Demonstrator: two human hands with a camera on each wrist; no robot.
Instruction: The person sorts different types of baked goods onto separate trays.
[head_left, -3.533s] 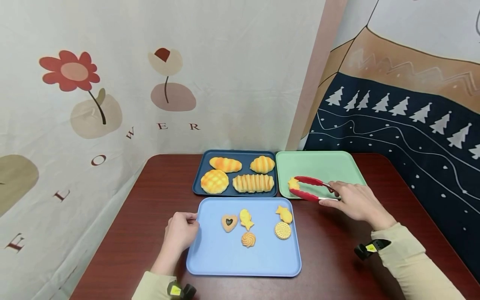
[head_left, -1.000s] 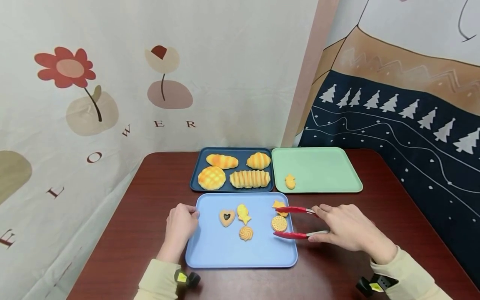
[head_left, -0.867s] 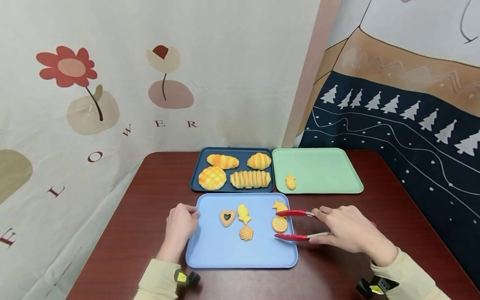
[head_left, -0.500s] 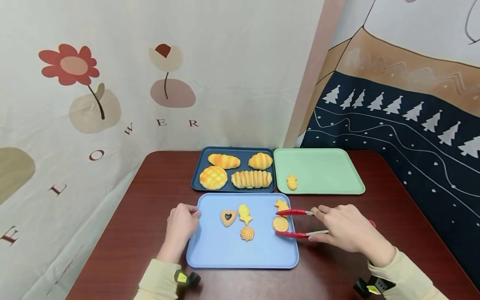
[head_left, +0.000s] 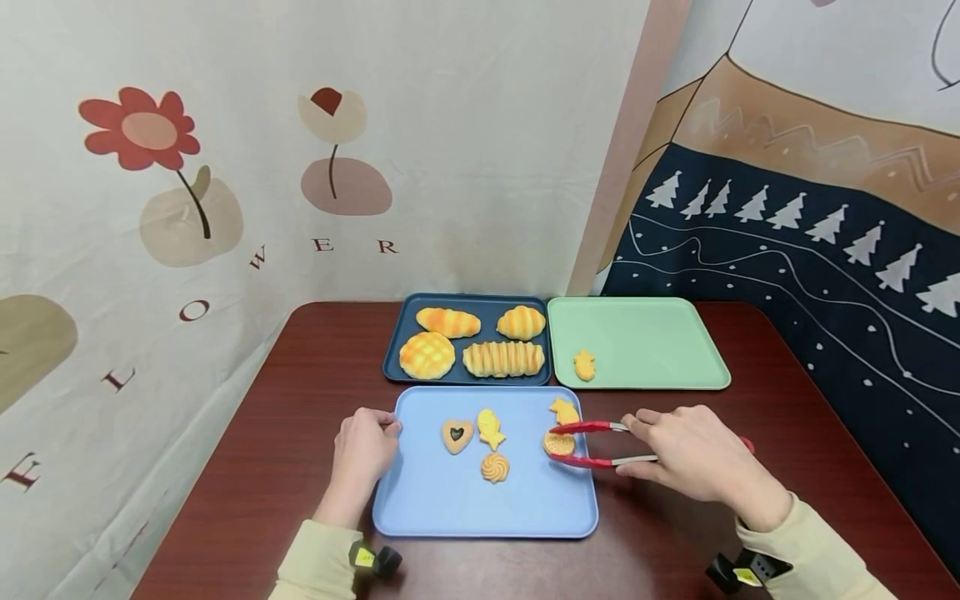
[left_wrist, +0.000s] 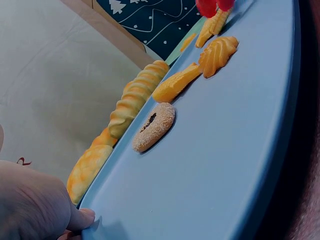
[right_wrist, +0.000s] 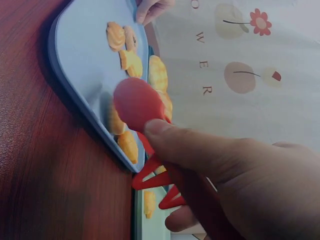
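Note:
My left hand [head_left: 362, 450] pinches the left edge of the light blue tray [head_left: 450, 512]; the left wrist view shows a fingertip [left_wrist: 86, 216] on its rim. My right hand [head_left: 697, 454] grips red-tipped tongs [head_left: 588, 427] over the tray's right side. The two red tips lie on either side of a round dotted cookie [head_left: 558, 443], close against it. Just behind is a yellow fish-shaped cookie [head_left: 564, 411], partly covered by the upper tip. Further left lie a heart cookie [head_left: 457, 435], another fish-shaped cookie [head_left: 490, 427] and a swirl cookie [head_left: 495, 467].
Behind the blue tray stands a navy tray [head_left: 487, 312] bearing several bread rolls, including a ridged loaf [head_left: 503, 359]. A green tray [head_left: 645, 333] beside it carries one small yellow cookie [head_left: 584, 365] near its front left corner. All trays stand on a dark wooden table [head_left: 322, 358].
The tongs left a yellow cookie on the green tray and came forward to the blue tray. Their spread tips have drawn together around the round cookie, shifting it slightly. The left hand stays put.

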